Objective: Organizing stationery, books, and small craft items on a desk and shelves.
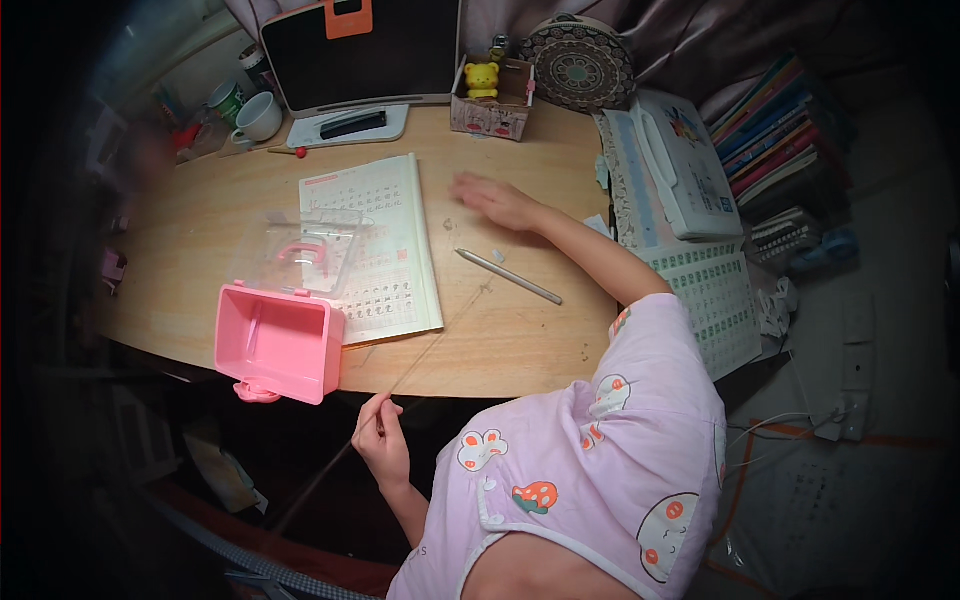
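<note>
Below the desk's front edge, my left hand (pixel 382 440) is closed in a pinch on a long thin stick (pixel 430 345). The stick slants up over the desk, and its tip has a small shape I cannot make out. My right hand (pixel 495 203) reaches over the desk to the right of an open workbook (pixel 375 250), fingers stretched and slightly blurred, apparently holding nothing. Nearer to me lies a grey pen (pixel 510 277) beside a small pale scrap (pixel 498 256). At the left, a pink box (pixel 280 345) stands open, its clear lid (pixel 290 250) resting over the workbook.
Along the back are a dark-screened monitor (pixel 360 55), a white mug (pixel 259 117), a small box with a yellow bear figure (pixel 482 80) and a round patterned case (pixel 578 65). To the right lie a white case (pixel 685 165), printed sheets (pixel 705 300) and stacked books (pixel 775 130).
</note>
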The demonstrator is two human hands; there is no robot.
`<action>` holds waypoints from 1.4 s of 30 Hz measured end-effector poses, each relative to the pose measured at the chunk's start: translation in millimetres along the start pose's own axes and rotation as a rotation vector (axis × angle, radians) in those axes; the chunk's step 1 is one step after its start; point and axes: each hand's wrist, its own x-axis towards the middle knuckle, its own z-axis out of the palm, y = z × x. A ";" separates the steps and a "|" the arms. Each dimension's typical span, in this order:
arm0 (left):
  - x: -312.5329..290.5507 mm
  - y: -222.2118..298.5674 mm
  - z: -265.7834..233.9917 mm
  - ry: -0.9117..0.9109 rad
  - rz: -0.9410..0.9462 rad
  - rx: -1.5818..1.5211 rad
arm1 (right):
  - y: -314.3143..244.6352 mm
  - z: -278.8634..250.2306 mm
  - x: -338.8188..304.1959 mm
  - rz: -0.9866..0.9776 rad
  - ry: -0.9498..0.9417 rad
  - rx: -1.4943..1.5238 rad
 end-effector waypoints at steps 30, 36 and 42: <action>-2.2 4.6 32.9 -0.142 0.077 -0.029 | 3.2 -9.5 44.9 0.187 0.245 -0.073; 5.5 3.3 43.0 -0.176 0.141 -0.031 | -29.0 -26.4 -25.6 0.038 -0.464 0.209; 4.4 8.5 48.1 -0.190 0.142 -0.045 | 40.9 -68.5 -58.7 0.652 0.289 -0.413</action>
